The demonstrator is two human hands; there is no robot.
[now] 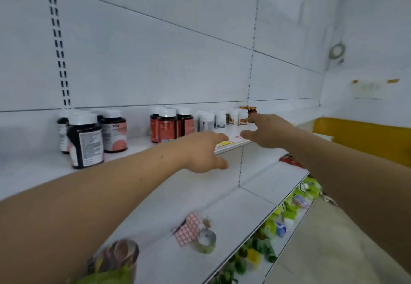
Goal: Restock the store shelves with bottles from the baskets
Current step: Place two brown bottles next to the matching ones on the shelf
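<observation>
White metal shelf [138, 143], mid-frame, carries dark white-capped bottles [85, 141]; left hand [205, 152] & right hand [265, 131] both empty, fingers relaxed; between placements, likely; next: fetch another bottle; baskets unseen.

Both bare hands reach over the white metal upper shelf [33, 170], empty: left hand [205, 152] at centre, right hand [265, 131] toward two o'clock, near white-capped dark bottles [85, 139].

Bottles [165, 126] stand in clusters on the upper shelf [33, 170], tape roll [206, 240] on the shelf below.
</observation>
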